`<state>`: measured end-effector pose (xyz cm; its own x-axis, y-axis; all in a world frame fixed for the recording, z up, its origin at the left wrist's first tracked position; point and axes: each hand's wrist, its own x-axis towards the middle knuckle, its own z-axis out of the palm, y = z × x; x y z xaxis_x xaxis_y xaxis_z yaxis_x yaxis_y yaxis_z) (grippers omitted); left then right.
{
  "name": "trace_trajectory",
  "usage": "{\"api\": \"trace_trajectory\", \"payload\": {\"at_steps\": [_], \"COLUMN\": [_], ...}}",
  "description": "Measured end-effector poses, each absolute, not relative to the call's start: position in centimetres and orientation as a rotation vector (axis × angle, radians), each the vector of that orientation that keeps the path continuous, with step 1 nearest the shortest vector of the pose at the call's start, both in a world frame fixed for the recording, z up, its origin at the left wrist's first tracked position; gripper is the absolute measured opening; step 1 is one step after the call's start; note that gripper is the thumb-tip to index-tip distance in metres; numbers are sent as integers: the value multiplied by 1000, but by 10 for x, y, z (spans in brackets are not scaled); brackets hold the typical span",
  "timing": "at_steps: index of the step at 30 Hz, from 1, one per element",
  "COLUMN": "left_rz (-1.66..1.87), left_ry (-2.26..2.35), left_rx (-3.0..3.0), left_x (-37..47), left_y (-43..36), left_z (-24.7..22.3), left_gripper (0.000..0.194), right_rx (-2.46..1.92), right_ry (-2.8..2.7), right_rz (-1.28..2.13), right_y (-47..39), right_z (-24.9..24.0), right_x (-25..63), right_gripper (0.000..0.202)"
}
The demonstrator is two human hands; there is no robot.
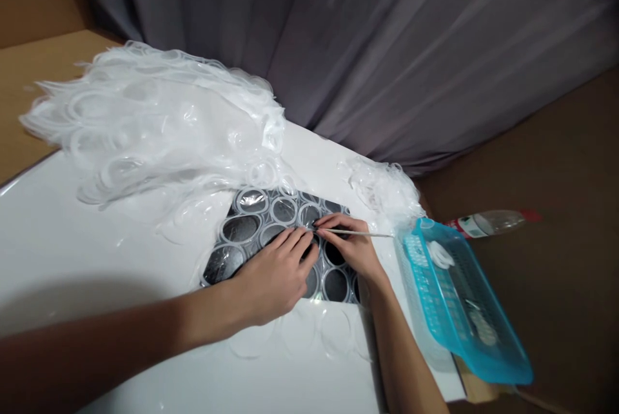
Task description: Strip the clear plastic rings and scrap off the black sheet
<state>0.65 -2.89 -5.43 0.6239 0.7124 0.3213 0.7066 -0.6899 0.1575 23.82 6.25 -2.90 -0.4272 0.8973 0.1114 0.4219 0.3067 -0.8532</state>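
A clear plastic sheet with white-rimmed circles (242, 228) lies over a dark panel on the white table. My left hand (278, 272) rests flat on it, fingers stretched toward the middle. Just to its right, my right hand (352, 246) pinches a thin light-coloured stick-like tool (367, 233), whose tip touches down near my left fingertips. The exact kind of tool cannot be made out, and its tip is partly hidden by my fingers. More of the clear sheet (336, 330) spreads past the panel's near edge.
A big heap of the same clear sheeting (164, 117) covers the far left of the table. A smaller white pile (387, 191) sits at the far right. Beside it stands a blue plastic basket (503, 311) with small items inside. A plastic bottle (493, 223) lies beyond; a grey curtain (338, 33) hangs behind.
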Motion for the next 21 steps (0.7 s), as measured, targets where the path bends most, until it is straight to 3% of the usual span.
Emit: {"api": "trace_trajectory", "payload": {"at_steps": [9,21], "left_rz": [566,599], "left_ry": [1203,1201], "left_rx": [2768,2702], "left_x": [5,5], "left_y": [-28,-24], "left_z": [-52,-56], "left_gripper": [53,49], "right_rx": [-1120,-917], "right_ry": [-2030,-2359], "right_rz": [1004,583], "right_y": [61,56], "right_z": [-31,-37], "right_x": [237,233], "right_gripper": [13,17]}}
